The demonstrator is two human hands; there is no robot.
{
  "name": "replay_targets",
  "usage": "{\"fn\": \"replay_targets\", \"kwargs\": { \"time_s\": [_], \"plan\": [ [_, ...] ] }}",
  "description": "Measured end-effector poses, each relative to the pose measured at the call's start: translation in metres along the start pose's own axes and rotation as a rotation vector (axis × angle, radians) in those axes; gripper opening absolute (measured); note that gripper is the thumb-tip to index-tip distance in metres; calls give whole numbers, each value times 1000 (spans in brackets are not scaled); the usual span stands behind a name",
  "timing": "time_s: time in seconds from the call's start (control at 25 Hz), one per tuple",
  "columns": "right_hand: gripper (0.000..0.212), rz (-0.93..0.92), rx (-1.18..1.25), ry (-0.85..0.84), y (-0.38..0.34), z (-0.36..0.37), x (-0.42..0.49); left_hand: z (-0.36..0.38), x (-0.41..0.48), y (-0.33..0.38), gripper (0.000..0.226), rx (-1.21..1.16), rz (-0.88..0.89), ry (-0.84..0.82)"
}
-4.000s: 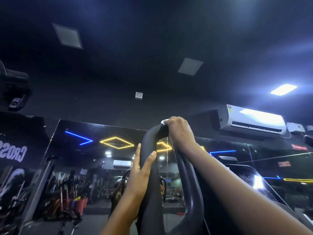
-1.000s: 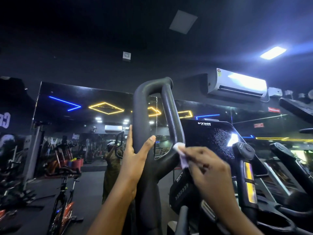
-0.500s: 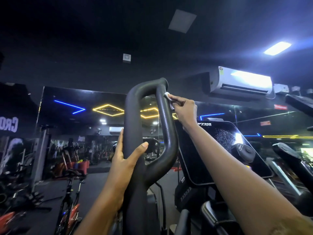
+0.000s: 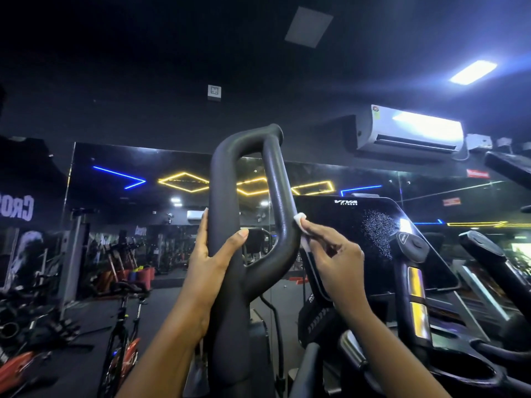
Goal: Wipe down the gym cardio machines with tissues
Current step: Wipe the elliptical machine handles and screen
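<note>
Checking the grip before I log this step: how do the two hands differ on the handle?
The left hand holds the left bar of the black loop handle; the right hand is at its right bar. The left hand is bare; the right hand pinches a white tissue against the bar. Both sit at similar height.

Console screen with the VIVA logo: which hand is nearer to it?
Right. The right hand pinches a tissue against the right bar of the loop handle, just before the left edge of the console screen. The left hand holds the handle's left bar, farther off.
</note>
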State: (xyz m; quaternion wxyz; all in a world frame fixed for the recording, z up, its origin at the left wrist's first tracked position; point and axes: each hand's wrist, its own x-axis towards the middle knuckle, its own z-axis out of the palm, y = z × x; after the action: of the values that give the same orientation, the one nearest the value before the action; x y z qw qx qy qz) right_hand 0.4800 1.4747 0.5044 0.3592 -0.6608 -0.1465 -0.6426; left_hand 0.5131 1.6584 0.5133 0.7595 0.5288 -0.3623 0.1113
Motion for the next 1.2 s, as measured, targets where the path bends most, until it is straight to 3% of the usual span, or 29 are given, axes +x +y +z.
{"fn": "replay_targets", "kwargs": {
  "time_s": [0.12,0.28,0.4,0.84,1.0,1.12,1.2],
  "plan": [
    [30,-41,12,0,-8,-8,-31,-1,0,-1,98,3,-5,1],
    [29,-84,-115,80,-13,-11,19,-1,0,0,95,2,-3,-4],
    [28,-98,-200,48,-18,3,33,0,-1,1,95,7,5,-7],
    [36,-81,-212,241,-42,31,-79,-2,1,-2,97,30,15,-17],
    [43,-137,-193,197,-52,45,-102,-3,2,-4,93,42,32,-27],
    [43,-178,-150,70,-61,36,-101,-3,4,-6,91,16,39,-16],
    [37,-212,-114,-6,-72,21,-79,-4,5,-7,76,-6,58,-3]
  ]
}}
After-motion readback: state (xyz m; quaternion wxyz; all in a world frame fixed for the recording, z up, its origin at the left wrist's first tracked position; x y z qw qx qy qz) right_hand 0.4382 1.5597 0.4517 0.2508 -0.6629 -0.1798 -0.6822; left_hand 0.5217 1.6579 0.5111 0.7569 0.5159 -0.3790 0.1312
